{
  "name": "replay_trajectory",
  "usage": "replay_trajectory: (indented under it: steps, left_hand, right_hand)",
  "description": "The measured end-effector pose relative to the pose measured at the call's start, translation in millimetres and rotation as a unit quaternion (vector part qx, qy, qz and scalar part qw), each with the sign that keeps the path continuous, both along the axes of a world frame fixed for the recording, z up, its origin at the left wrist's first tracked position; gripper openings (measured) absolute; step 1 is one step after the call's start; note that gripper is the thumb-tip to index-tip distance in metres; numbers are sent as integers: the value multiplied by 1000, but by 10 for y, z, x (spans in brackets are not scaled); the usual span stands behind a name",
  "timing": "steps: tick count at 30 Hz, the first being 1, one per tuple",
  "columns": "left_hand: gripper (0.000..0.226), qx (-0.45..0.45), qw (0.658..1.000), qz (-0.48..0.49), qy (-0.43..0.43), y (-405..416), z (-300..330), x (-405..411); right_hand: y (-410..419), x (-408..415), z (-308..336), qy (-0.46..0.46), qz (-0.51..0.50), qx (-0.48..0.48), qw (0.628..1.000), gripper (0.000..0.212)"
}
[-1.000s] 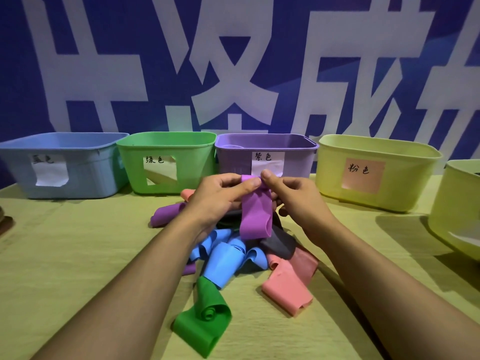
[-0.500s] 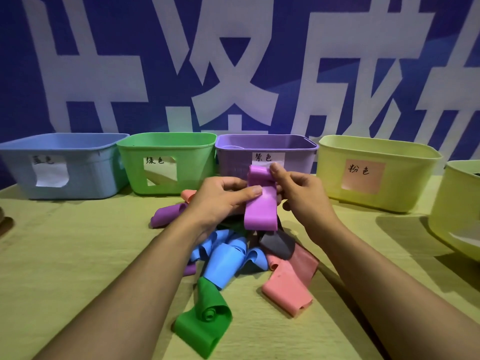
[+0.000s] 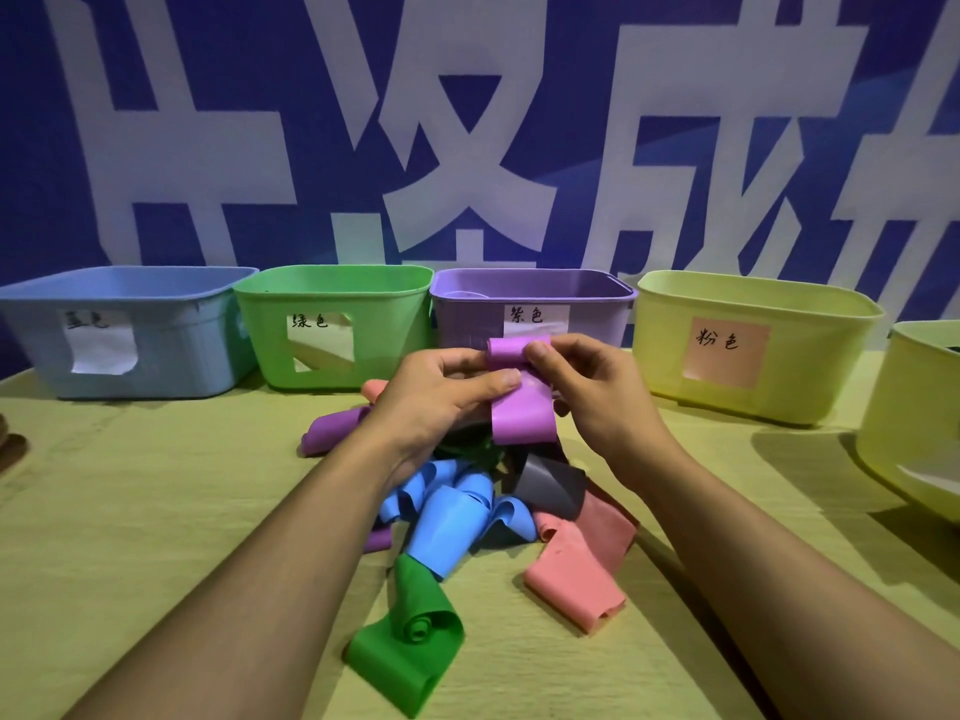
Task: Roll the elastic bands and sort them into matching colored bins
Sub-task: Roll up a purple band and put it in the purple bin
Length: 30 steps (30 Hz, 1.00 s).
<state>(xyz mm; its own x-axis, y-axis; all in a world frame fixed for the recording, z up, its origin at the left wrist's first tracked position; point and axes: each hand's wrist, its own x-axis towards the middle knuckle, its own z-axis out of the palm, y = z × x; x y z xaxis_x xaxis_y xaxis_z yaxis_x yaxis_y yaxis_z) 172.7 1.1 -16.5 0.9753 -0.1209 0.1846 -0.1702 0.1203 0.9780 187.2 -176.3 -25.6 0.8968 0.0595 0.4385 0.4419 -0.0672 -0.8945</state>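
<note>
Both hands are raised above the heap, working one purple elastic band: the left hand pinches it with the thumb laid across its front face, and the right hand pinches the rolled top end between thumb and fingers, so each hand is closed on that band. The band's upper end is curled into a small roll, while the rest hangs down as a flat strip in front of the purple bin (its paper label is partly hidden by the roll). Under the hands, on the yellow-green table, lies a loose pile of bands: a second purple band to the left, blue bands in the middle, a grey band just beside them, pink bands to the right, and a green band nearest the camera, its end coiled into a small spiral. Along the back of the table stand the bins in a row: a blue bin, a green bin, the purple one, then a pale yellow bin with a pink label, and another pale yellow bin cut off at the right edge. A blue wall banner with large white characters fills the background.
</note>
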Motion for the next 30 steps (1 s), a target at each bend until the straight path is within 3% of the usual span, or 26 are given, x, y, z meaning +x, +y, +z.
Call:
replay_trajectory:
  steps: [8,12,20,30]
  left_hand:
    - [41,3,1000,-5,-8,16,10,-4]
    - [33,-13,1000,12,1,-22,36,-26]
    - [56,-2,999,36,7,-56,36,-32]
    - [49,14,999,51,2,-46,18,-19]
  right_hand:
    - [-5,-8,-1,-8,39,2,999,27]
    - [-7,-9,8,-4,65,6,998,29]
    - [7,-22,13,-11,79,3,997,30]
    - [22,-59,27,-16,86,-3,996,31]
